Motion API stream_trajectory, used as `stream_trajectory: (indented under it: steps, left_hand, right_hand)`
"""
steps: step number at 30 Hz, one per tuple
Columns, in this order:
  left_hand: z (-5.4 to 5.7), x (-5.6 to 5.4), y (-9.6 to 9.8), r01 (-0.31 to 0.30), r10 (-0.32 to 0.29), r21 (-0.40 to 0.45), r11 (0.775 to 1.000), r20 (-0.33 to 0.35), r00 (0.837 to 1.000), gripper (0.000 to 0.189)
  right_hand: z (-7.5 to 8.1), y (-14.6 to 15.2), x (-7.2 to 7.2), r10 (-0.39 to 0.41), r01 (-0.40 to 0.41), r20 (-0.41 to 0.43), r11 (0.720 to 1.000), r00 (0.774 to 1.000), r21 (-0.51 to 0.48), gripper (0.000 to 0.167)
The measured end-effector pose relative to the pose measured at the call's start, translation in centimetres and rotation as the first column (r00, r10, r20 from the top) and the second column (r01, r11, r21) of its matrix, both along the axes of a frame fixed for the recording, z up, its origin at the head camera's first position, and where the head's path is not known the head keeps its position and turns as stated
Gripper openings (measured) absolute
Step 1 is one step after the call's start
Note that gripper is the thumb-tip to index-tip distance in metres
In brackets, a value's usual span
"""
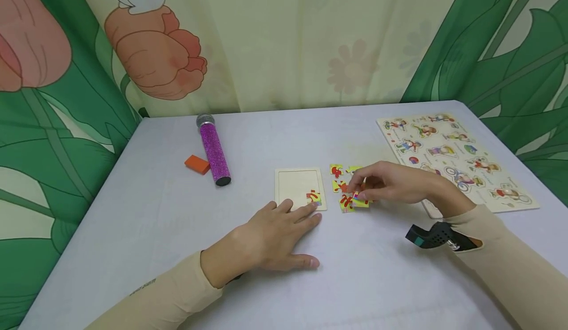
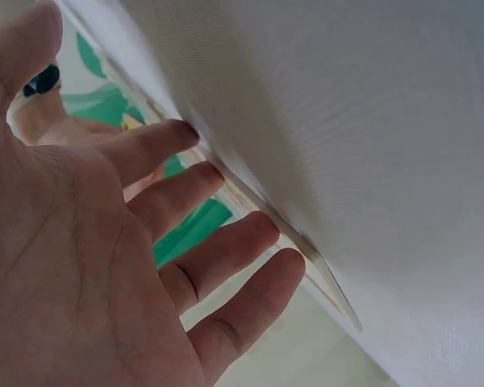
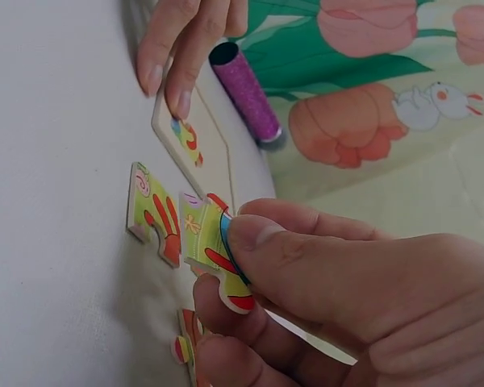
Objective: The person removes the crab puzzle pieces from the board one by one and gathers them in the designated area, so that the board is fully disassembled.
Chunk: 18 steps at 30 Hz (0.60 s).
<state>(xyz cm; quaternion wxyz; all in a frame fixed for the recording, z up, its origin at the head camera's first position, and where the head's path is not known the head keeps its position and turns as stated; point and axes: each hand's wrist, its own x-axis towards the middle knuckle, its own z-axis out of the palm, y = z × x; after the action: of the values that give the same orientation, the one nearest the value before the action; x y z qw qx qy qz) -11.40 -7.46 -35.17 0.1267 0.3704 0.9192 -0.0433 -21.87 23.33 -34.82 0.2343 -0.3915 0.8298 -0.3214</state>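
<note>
A small wooden puzzle tray (image 1: 290, 184) lies on the white table, with one yellow and red jigsaw piece (image 1: 313, 196) in its near right corner. My left hand (image 1: 279, 236) rests with spread fingers at the tray's near edge, one fingertip on that piece. Right of the tray, my right hand (image 1: 395, 182) pinches another jigsaw piece (image 3: 216, 238) between thumb and fingers, tilted in the right wrist view. Several loose jigsaw pieces (image 1: 336, 171) lie under and beside this hand, which partly hides them. In the left wrist view, the left fingers (image 2: 250, 242) reach the tray's edge.
A purple glitter microphone (image 1: 215, 152) lies at the left, beside an orange block (image 1: 197, 164). At the right is a large board (image 1: 401, 160) with printed figures, partly behind the right forearm. A patterned curtain (image 1: 275, 44) hangs behind the table.
</note>
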Motion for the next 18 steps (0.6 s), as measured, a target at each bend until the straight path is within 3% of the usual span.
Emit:
stream_trajectory:
  steps: [11,18]
  left_hand:
    - [0.3,-0.3,-0.2,-0.005,0.005,0.006,1.0,0.034,0.999,0.087]
    - [0.3,-0.3,-0.1,0.005,-0.005,0.006,1.0,0.018,1.0,0.088]
  right_hand:
    - [-0.6,0.7,0.5,-0.006,0.005,0.037,1.0,0.999,0.03,0.013]
    - [-0.8,1.4,0.8,-0.008,0.006,0.047,0.999,0.999,0.049,0.013]
